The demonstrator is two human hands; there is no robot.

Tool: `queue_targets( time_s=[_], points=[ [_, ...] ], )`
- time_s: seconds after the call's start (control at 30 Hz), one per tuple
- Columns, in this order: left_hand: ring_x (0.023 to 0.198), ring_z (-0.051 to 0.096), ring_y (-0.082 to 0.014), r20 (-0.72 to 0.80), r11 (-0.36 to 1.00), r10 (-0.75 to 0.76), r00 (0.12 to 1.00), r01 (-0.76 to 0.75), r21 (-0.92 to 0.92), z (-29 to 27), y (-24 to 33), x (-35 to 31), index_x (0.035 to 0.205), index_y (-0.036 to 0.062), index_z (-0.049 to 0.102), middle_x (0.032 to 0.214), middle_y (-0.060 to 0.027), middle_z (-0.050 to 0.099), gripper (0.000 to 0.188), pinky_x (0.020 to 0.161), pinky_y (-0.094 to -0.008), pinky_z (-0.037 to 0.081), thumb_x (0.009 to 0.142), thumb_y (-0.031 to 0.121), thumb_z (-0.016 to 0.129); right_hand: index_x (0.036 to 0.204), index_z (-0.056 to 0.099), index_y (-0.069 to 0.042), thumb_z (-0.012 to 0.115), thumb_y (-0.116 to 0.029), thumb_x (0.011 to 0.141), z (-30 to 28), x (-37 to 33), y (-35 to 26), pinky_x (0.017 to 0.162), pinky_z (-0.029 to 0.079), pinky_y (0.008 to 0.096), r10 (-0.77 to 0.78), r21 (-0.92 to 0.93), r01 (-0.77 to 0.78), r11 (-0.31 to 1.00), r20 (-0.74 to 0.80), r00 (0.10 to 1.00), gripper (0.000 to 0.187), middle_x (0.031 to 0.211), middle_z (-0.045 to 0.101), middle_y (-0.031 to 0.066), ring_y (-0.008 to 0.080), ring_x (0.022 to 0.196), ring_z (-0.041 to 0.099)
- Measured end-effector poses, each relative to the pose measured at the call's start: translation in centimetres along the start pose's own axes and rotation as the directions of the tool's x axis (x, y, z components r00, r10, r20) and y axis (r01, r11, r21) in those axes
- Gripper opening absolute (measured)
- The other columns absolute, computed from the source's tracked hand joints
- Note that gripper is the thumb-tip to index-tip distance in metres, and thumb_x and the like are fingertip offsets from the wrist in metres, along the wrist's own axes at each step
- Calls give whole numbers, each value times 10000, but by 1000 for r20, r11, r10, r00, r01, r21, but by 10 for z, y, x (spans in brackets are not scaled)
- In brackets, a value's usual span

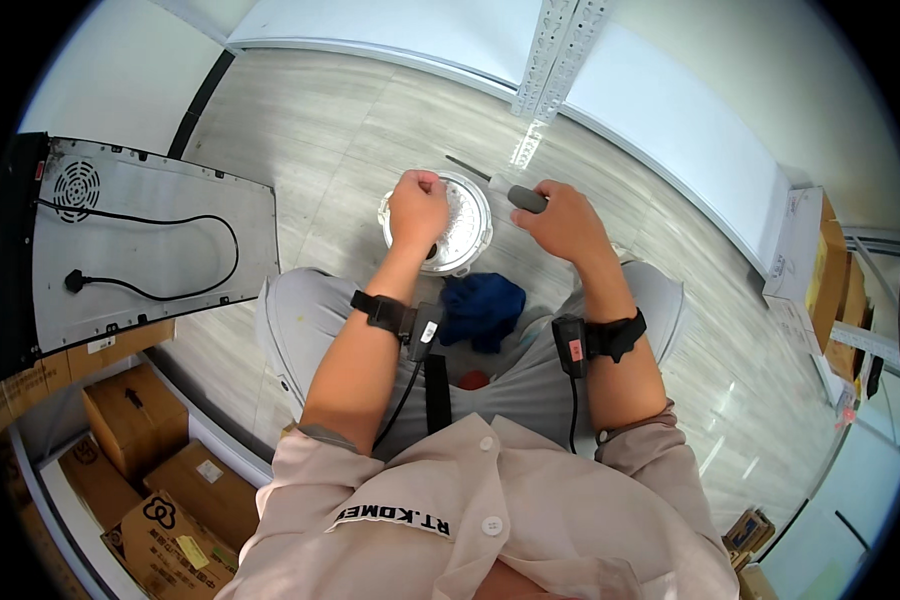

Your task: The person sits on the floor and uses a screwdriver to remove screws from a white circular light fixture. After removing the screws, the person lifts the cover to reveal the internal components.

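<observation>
A round, silvery metal part point(462, 228) with a raised rim lies on the floor between my knees. My left hand point(417, 210) is over its left side, fingers pinched together; what they hold, if anything, is hidden. A dark round spot shows on the metal part just below that hand. In my right hand point(564, 222) is a screwdriver point(526, 198) with a grey handle, gripped by its rear end. Its thin dark shaft points up and left, past the far edge of the metal part, apart from it. A dark blue cloth point(485, 310) lies crumpled nearer to me.
At left stands a large appliance panel point(160, 240) with a round vent and a black power cord point(238, 250). Cardboard boxes point(135, 410) fill a shelf at lower left. White shelving point(555, 50) runs along the far side, with more cartons point(820, 270) at right.
</observation>
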State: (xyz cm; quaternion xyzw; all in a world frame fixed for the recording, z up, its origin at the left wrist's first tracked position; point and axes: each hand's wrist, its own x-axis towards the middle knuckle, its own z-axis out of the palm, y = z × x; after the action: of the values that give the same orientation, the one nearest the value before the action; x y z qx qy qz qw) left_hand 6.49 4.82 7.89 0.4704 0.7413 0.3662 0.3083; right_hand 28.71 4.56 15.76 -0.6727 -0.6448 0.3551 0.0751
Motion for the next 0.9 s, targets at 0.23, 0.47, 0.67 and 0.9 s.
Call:
queue_targets(
  time_s=[0.23, 0.47, 0.67, 0.9],
  points=[
    [795, 737, -250, 150, 989, 69, 986, -87, 116, -12, -8, -19, 1000, 10, 739, 873, -143, 766, 161, 742, -369, 575, 953, 152, 678, 1153, 755, -80, 779, -393, 790, -9, -3, -6, 866, 568, 449, -9, -16, 10, 1000, 20, 1000, 480, 1080, 765, 159, 354, 1014, 727],
    [761, 711, -132, 159, 954, -139, 977, 175, -244, 7, -42, -25, 1086, -28, 682, 909, -91, 758, 161, 725, -266, 573, 987, 98, 684, 1165, 753, 4, 769, -547, 815, -29, -20, -14, 907, 563, 427, 11, 32, -12, 999, 38, 999, 653, 1122, 760, 203, 353, 1058, 728],
    [804, 717, -140, 136, 939, -129, 982, 165, -301, 13, -39, -20, 1142, -38, 667, 955, -95, 749, 178, 744, -263, 593, 991, 55, 670, 1190, 737, 46, 735, -593, 839, -33, -21, -9, 934, 556, 422, 36, 19, -36, 999, 22, 999, 728, 1157, 752, 227, 360, 1084, 724],
    [860, 719, -151, 160, 730, -330, 930, 359, -582, 16, -28, -18, 1165, -65, 658, 1020, -123, 736, 174, 758, -262, 608, 1027, 30, 610, 1179, 722, 107, 760, -599, 826, -32, -20, -9, 946, 547, 423, 20, 8, -21, 1000, 82, 996, 790, 1124, 744, 275, 379, 1073, 722]
  ],
)
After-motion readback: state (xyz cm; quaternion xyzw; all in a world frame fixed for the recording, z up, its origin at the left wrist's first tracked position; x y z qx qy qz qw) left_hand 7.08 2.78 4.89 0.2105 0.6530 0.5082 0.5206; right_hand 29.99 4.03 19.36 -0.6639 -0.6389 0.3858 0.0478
